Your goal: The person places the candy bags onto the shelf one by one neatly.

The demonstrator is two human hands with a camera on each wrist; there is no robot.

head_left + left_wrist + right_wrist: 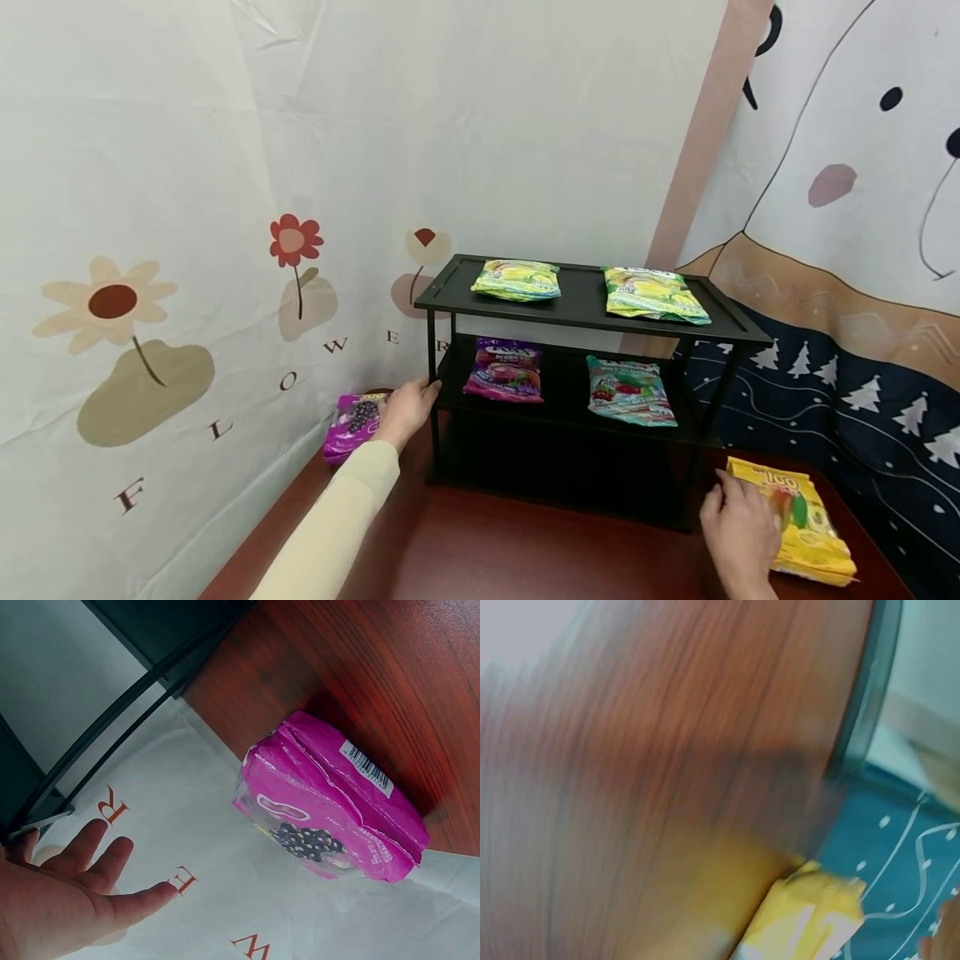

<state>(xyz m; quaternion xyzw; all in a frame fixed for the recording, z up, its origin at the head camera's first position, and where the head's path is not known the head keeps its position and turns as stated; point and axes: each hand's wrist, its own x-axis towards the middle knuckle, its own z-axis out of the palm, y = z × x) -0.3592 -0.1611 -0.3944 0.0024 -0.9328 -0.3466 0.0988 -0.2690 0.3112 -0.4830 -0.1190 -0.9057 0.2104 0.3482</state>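
My left hand (408,410) reaches to the left post of a black tiered shelf rack (570,310), its fingertips right at the post. In the left wrist view its fingers (109,862) are spread and fairly straight near the rack's corner. Beside that hand, a purple candy bag (352,427) with dark berries printed on it lies by the wall. My right hand (741,525) is at the left side of a yellow candy bag (802,521) showing a mango picture, fingers loosely bent and overlapping it. The right wrist view is blurred, with the yellow bag (806,915) low in it.
Two yellow-green candy bags lie on the top shelf, one left (517,280) and one right (654,293). On the middle shelf are a berry candy bag (506,370) and a teal candy bag (630,392). Printed cloth (225,167) hangs behind the reddish-brown table (525,550).
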